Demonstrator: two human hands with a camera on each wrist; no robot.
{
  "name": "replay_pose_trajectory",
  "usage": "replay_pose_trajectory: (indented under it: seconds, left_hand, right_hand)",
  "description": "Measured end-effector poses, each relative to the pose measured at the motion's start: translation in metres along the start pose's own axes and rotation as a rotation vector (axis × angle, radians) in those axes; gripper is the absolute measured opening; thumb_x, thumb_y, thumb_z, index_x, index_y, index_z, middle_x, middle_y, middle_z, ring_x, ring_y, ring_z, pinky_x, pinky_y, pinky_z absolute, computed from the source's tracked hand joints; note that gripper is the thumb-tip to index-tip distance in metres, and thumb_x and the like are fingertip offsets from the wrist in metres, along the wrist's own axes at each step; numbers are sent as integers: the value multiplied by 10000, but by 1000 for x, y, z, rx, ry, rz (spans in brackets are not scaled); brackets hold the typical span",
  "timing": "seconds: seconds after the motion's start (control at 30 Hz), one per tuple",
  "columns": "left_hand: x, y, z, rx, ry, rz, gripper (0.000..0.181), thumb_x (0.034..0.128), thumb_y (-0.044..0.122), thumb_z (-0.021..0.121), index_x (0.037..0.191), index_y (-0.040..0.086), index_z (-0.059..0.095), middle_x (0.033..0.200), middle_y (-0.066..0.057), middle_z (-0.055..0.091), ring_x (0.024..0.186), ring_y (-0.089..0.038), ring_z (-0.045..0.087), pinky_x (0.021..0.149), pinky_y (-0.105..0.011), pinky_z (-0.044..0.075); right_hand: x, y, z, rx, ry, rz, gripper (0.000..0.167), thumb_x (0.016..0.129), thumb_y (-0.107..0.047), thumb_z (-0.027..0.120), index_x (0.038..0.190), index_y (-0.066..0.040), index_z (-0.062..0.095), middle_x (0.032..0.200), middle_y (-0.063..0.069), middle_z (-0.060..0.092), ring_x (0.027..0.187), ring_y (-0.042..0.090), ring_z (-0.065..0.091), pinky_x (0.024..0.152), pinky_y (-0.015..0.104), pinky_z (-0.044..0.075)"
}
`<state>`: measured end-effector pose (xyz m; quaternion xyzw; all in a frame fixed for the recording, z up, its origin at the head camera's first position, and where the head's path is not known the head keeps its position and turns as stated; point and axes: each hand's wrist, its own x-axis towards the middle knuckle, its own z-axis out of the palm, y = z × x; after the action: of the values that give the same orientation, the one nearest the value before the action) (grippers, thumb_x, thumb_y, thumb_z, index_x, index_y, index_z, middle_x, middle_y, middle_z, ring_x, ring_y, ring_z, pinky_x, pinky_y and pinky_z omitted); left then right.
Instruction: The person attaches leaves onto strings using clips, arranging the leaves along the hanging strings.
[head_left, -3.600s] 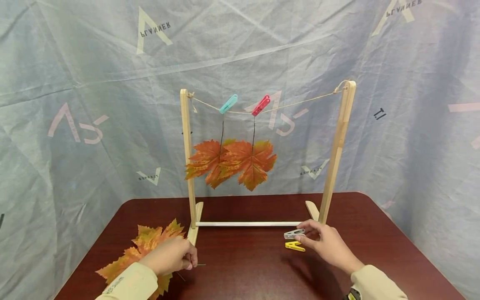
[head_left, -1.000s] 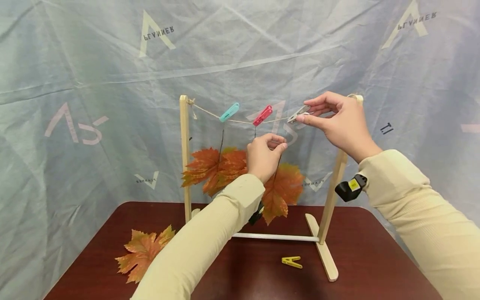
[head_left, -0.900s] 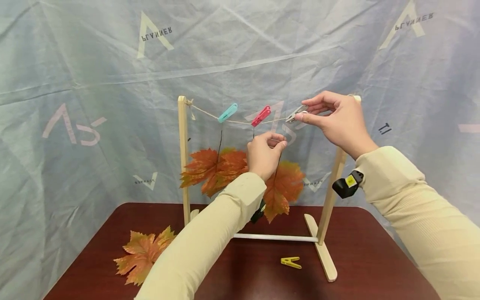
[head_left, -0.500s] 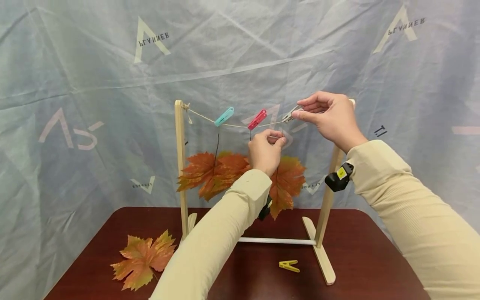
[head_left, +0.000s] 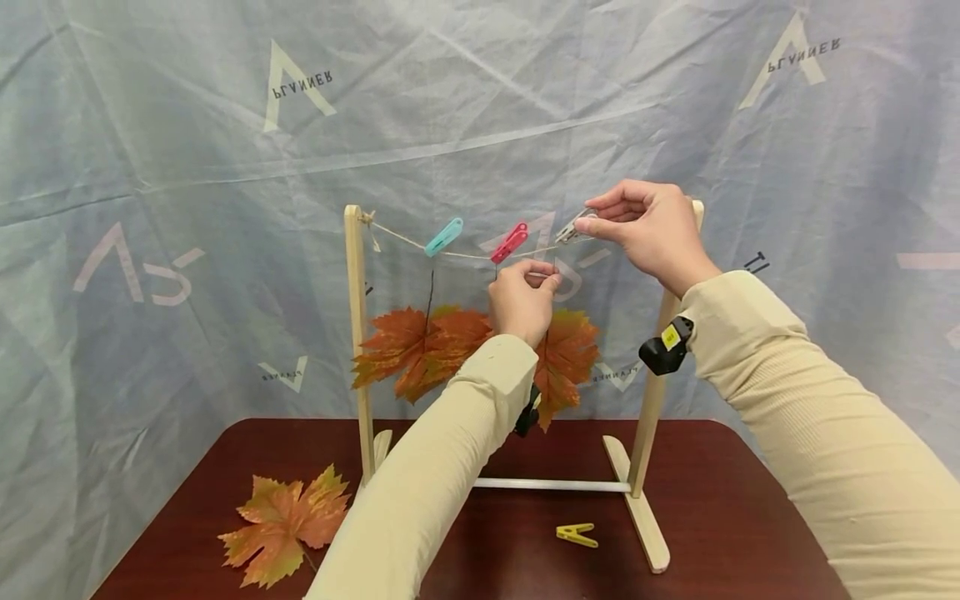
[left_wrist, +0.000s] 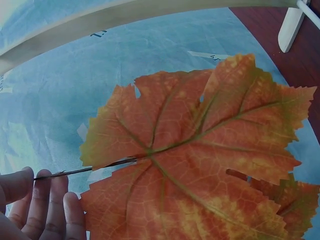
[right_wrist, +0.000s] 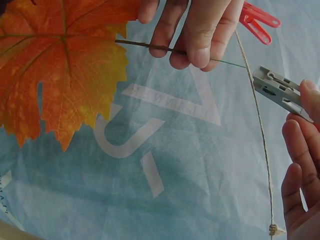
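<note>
My left hand [head_left: 523,302] pinches the dark stem [left_wrist: 70,172] of an orange artificial maple leaf [head_left: 567,358] between thumb and fingers, and the leaf hangs below. The thin green stem tip reaches the twine [right_wrist: 260,125] in the right wrist view. Thumb and fingers of my right hand [head_left: 658,232] pinch a grey clothespin [right_wrist: 279,89], its nose right at the twine beside the stem tip. Whether it bites the twine or stem I cannot tell. Left of it, a red clothespin [head_left: 510,243] and a light blue clothespin [head_left: 444,237] sit on the twine, with leaves hanging below them.
A wooden frame [head_left: 356,317] with a white crossbar [head_left: 551,484] carries the twine above a dark red table [head_left: 720,508]. One loose maple leaf [head_left: 281,527] lies at the table's left, partly behind the left sleeve. A yellow clothespin [head_left: 577,535] lies near the frame's right foot [head_left: 647,525].
Since the earliest frame both hands have risen from the table to the twine, bringing one leaf and the grey clothespin. Over the last second the hands have stayed at the twine with only slight shifts.
</note>
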<state>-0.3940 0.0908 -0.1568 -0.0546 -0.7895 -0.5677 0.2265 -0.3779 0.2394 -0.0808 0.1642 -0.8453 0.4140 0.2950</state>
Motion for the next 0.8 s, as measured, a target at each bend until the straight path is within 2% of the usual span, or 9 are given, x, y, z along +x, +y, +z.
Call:
replay_pose_trajectory:
  seconds: [0.23,0.37,0.5,0.67,0.8]
  left_hand:
    - [1,0,0,-2,8,9,91,929,234,776,987,167,798,867,31,764,790,-140,695,714,-313,535]
    - [1,-2,0,-26,15,16,87,924,215,782,982,153,799,860,13,764,784,-148,701,714,-312,538]
    - [2,-3,-1,-43,15,16,85,923,199,782,981,140,800,861,-6,765,782,-163,707,714,-315,544]
    - [3,-4,-1,-36,17,30,79,919,194,786,974,140,805,866,-9,772,813,-171,710,740,-318,541]
    - [3,-7,-3,-34,6,57,79,922,191,782,976,138,808,875,-15,776,839,-182,708,747,-316,540]
  right_hand:
    - [0,-3,0,-43,-18,19,293,852,-313,851,1061,-121,779,864,-147,717,817,25,664,697,197,497]
    - [0,-2,2,-48,-33,8,318,857,-309,847,1075,-90,773,880,-121,721,813,19,656,686,200,491]
    - [-1,-2,6,-48,-63,6,337,869,-298,837,1101,-65,762,935,-43,730,830,36,648,697,214,486]
    - [-3,-3,7,-105,-88,25,393,884,-351,816,1159,-79,748,1051,71,730,875,63,640,734,245,477]
    - [-4,-4,8,-149,-107,23,440,898,-390,791,1210,-85,732,1105,112,716,938,143,646,761,268,478]
